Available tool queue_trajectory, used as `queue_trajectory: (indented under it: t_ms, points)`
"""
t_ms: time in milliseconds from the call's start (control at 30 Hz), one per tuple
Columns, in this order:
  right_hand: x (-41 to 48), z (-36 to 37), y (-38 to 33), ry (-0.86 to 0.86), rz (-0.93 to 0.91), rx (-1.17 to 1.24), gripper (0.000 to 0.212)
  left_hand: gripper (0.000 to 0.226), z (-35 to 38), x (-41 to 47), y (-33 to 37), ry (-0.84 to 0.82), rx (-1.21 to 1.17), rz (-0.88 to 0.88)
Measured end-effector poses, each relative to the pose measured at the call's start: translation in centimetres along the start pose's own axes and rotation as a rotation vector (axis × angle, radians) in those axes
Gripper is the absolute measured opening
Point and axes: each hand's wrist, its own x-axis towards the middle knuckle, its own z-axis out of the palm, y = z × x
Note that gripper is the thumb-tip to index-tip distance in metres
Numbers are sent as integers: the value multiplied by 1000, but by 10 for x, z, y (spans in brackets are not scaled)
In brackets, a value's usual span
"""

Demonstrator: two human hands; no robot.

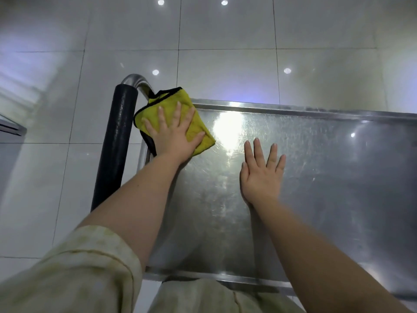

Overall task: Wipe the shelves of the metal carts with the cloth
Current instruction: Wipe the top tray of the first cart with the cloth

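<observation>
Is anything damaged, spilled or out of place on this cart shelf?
No spill or damage shows. The shelf has only fine swirl marks, and the yellow cloth under the left hand overhangs its corner by the handle.

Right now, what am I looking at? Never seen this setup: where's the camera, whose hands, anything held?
No robot here. One camera worn on a person's head looks down at their own two bare hands. The left hand presses a yellow cloth with straight fingers onto the far left corner of a metal cart's top shelf, beside the black padded handle. The right hand is open and flat on the bare metal, holding nothing. Around the cart is tiled floor.
</observation>
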Motion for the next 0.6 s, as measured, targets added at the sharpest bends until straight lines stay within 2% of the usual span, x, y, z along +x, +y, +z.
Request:
queue_trajectory:
  t_ms: [67, 233, 300, 400, 533, 600]
  points:
    - [-1, 0, 1, -9, 5, -10, 60, 77, 3, 6, 27, -15, -18, 25]
    - [-2, -4, 1, 4, 86, 119, 80, 75, 8, 8, 107, -70, 107, 397]
    - [-1, -6, 0, 7, 89, 141, 86, 74, 9, 6, 111, -71, 124, 452]
    - [-2, -5, -1, -19, 70, 77, 85, 76, 9, 8, 75, -45, 83, 388]
    - [-1, -3, -1, -63, 78, -27, 84, 79, 3, 4, -6, -27, -20, 73]
    - [-1, -4, -1, -65, 80, -35, 84, 78, 2, -9, -25, -14, -17, -15]
